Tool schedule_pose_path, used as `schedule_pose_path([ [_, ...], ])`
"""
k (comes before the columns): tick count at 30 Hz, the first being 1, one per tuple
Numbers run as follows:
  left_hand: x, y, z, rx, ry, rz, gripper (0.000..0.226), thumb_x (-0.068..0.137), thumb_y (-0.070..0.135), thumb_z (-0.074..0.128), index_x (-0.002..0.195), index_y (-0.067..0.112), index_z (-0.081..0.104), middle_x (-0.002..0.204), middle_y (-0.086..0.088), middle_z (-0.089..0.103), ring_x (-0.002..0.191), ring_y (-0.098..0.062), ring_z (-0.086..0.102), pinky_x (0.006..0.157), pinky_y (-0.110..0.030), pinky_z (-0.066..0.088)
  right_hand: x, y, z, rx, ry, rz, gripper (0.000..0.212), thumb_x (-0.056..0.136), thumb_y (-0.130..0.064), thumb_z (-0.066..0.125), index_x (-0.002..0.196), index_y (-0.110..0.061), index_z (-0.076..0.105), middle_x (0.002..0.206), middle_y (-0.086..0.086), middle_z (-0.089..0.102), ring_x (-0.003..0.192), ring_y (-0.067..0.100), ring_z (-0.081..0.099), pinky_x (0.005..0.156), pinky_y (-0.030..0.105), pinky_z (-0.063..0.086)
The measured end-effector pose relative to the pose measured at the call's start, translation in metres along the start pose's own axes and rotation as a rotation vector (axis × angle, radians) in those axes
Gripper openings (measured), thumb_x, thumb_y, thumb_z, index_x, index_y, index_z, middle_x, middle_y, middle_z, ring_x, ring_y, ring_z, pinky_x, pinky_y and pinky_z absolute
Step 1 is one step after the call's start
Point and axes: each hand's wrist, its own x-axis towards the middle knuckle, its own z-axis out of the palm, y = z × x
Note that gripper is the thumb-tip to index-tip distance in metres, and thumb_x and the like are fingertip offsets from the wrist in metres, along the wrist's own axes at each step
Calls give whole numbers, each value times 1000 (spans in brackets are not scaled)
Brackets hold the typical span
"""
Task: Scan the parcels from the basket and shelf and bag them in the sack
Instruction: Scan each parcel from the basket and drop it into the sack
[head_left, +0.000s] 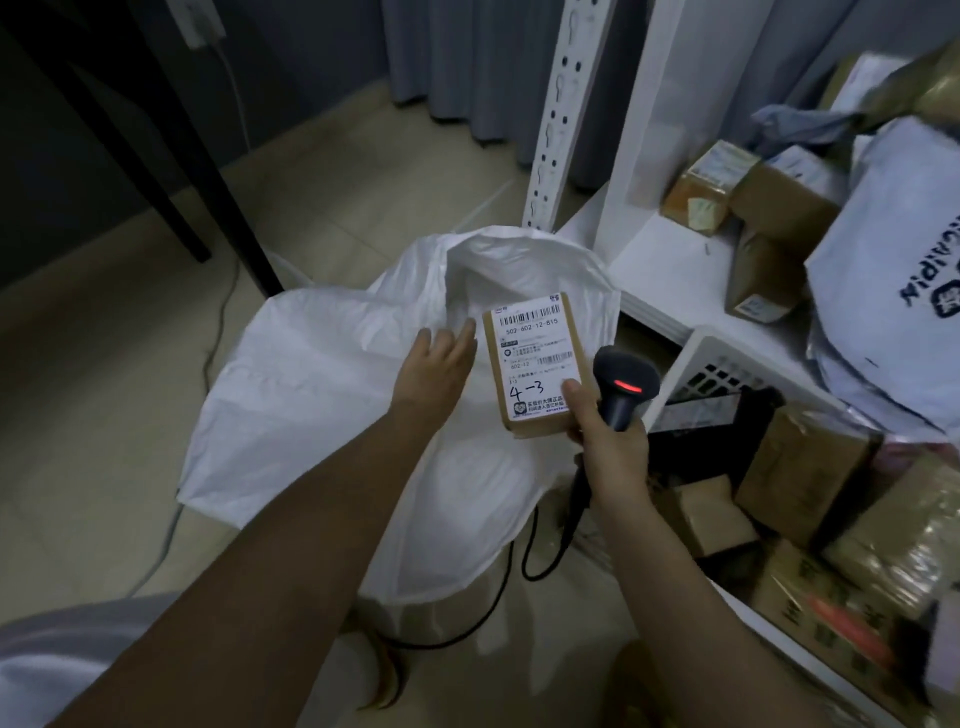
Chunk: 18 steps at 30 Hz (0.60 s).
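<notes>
A small brown box parcel with a white label marked "4-3" hovers over the mouth of the white sack on the floor. My right hand holds both the parcel, thumb pressed on its label, and a black barcode scanner whose red light is on. My left hand is just left of the parcel with fingers straight, over the sack's opening and holding nothing. A white basket with more parcels stands at the right.
A white shelf at the right carries brown boxes and a big white mailer bag. The scanner's black cable loops on the tiled floor. A dark table leg stands at the back left.
</notes>
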Motion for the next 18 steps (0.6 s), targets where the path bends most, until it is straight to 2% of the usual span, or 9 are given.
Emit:
schedule_pose_path([
  [2, 11, -8, 0, 64, -103, -2, 37, 73, 30, 57, 107, 31, 72, 123, 12, 64, 84, -9, 60, 74, -25, 40, 9, 0, 7, -24, 6, 12, 60, 73, -47, 80, 121, -21, 57, 110, -2, 68, 101, 18, 66, 93, 40, 51],
  [6, 10, -20, 17, 25, -93, 18, 25, 90, 23, 52, 111, 26, 64, 116, 5, 57, 104, -15, 54, 78, -24, 42, 20, 2, 16, -54, -3, 22, 67, 69, -52, 81, 123, -19, 57, 112, 1, 68, 103, 20, 65, 93, 41, 51],
  [8, 2, -32, 11, -48, -42, 12, 15, 77, 30, 68, 91, 32, 70, 102, 7, 62, 92, -13, 58, 68, -22, 43, 21, 3, 18, -63, -21, 21, 64, 70, -51, 81, 121, -20, 58, 110, 1, 69, 101, 21, 66, 91, 41, 51],
  [9, -2, -42, 11, -128, -64, -4, 17, 67, 27, 77, 82, 29, 71, 95, 3, 63, 85, -16, 60, 61, -22, 44, 20, 4, 19, -68, -28, 17, 62, 70, -51, 80, 120, -21, 59, 109, 1, 69, 100, 22, 66, 86, 39, 51],
  [11, -11, -60, 14, -215, 71, 36, 30, 47, 12, 88, 71, 17, 69, 83, -8, 62, 74, -25, 60, 48, -26, 44, 19, 4, 19, -83, -36, 7, 61, 69, -53, 80, 117, -22, 60, 106, 1, 70, 97, 22, 67, 83, 38, 50],
  [12, -17, -70, 9, -325, 141, 32, 31, 48, 7, 89, 72, 12, 70, 84, -10, 59, 77, -28, 57, 48, -28, 47, 17, 4, 20, -91, -41, 1, 60, 68, -54, 81, 115, -23, 60, 105, 1, 70, 98, 22, 67, 85, 39, 50],
  [14, -33, -93, -5, -563, 183, 9, 16, 76, 12, 77, 90, 12, 70, 99, -3, 53, 96, -18, 44, 72, -34, 49, 13, 3, 20, -106, -56, -14, 57, 67, -55, 81, 112, -25, 61, 104, 0, 70, 98, 22, 67, 88, 41, 50],
  [16, -53, -114, -13, -758, 299, -125, 10, 91, 17, 62, 99, 21, 68, 114, 6, 50, 108, -8, 38, 91, -27, 39, 8, 0, 22, -120, -71, -19, 58, 67, -56, 81, 111, -25, 61, 104, -1, 70, 97, 21, 67, 90, 41, 50],
  [18, -72, -131, -20, -759, 463, -306, 16, 92, 16, 62, 103, 20, 71, 128, -7, 48, 118, -22, 39, 95, -33, 39, 2, -4, 26, -125, -82, -29, 57, 68, -54, 80, 110, -22, 60, 104, 0, 70, 96, 20, 67, 88, 40, 50],
])
